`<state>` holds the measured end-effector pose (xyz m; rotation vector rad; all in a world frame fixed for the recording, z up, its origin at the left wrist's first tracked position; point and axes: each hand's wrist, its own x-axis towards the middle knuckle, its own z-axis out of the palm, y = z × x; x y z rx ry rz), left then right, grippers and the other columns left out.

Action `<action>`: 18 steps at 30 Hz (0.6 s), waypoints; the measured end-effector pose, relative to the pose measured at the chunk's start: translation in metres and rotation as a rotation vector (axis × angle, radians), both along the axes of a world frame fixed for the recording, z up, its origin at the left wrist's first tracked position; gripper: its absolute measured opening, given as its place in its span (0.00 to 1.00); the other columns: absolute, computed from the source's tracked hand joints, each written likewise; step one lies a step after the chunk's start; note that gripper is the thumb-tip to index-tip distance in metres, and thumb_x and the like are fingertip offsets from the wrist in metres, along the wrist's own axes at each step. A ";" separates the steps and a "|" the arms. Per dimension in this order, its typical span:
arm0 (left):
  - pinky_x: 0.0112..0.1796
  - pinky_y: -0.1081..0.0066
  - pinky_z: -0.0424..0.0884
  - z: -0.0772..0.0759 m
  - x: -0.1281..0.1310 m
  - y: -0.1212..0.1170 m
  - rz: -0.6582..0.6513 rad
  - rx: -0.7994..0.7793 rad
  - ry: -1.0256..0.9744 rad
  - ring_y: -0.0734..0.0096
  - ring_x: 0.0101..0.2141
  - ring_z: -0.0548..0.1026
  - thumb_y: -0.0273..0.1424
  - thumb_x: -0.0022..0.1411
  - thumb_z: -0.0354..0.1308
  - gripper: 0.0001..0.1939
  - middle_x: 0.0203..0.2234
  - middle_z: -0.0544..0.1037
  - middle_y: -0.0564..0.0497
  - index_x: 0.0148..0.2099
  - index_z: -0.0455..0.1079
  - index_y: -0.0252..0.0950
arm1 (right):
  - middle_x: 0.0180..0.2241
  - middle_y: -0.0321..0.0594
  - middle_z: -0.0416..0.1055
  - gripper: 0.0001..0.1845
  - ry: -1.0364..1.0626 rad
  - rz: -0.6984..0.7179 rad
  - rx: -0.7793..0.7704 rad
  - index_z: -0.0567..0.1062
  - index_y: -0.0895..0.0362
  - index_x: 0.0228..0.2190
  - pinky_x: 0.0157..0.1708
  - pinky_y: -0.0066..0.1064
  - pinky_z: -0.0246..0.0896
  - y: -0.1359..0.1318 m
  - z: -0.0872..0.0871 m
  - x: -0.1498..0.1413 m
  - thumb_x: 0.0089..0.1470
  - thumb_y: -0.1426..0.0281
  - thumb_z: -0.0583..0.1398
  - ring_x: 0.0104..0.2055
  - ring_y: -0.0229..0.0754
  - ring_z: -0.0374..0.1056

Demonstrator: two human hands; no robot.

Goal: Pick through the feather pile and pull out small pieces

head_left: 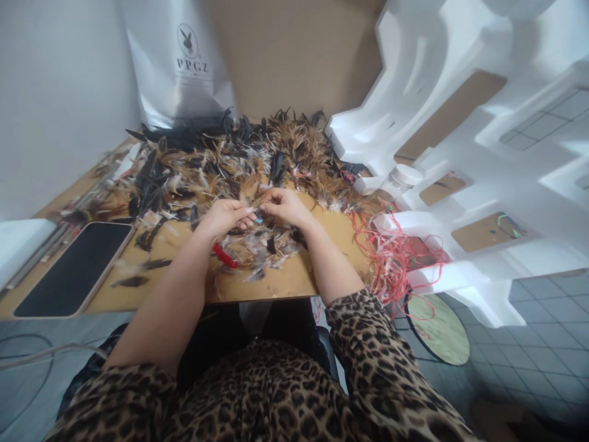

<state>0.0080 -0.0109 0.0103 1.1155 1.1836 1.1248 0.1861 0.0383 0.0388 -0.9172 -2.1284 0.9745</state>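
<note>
My left hand point(226, 215) and my right hand point(286, 205) meet over the wooden board point(294, 279), fingers pinched together on a small bundle of feathers point(258, 209). A big heap of brown and black feathers point(230, 159) lies just beyond the hands. Trimmed feather bits point(264, 248) are scattered under my wrists. A red-handled tool point(225, 256) lies on the board beneath my left forearm, partly hidden.
A dark phone point(76, 267) lies flat at the left. A silver bag point(179, 61) stands at the back. White foam packing point(460, 141) fills the right side, with a small white-lidded jar point(402, 178) and tangled red string point(396, 252) beside it.
</note>
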 end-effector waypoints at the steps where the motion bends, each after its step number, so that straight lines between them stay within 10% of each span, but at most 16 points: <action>1: 0.20 0.78 0.65 0.000 0.001 0.000 -0.001 -0.010 -0.009 0.78 0.16 0.69 0.33 0.46 0.64 0.10 0.17 0.75 0.44 0.25 0.74 0.29 | 0.21 0.34 0.65 0.10 -0.003 -0.008 0.006 0.72 0.62 0.24 0.25 0.24 0.51 0.000 0.000 0.000 0.43 0.66 0.59 0.23 0.31 0.56; 11: 0.19 0.79 0.63 0.003 0.000 -0.001 -0.010 -0.006 -0.042 0.80 0.15 0.68 0.30 0.46 0.63 0.08 0.16 0.73 0.47 0.23 0.72 0.29 | 0.21 0.33 0.64 0.11 0.073 -0.012 -0.035 0.72 0.62 0.24 0.26 0.24 0.52 0.000 -0.002 -0.003 0.43 0.65 0.59 0.23 0.31 0.56; 18: 0.19 0.84 0.62 0.012 -0.012 0.003 0.279 0.083 -0.365 0.86 0.19 0.67 0.28 0.50 0.61 0.06 0.23 0.74 0.49 0.30 0.71 0.29 | 0.20 0.34 0.66 0.11 0.123 -0.216 -0.078 0.72 0.62 0.24 0.26 0.24 0.53 0.007 -0.007 -0.001 0.42 0.65 0.60 0.22 0.31 0.57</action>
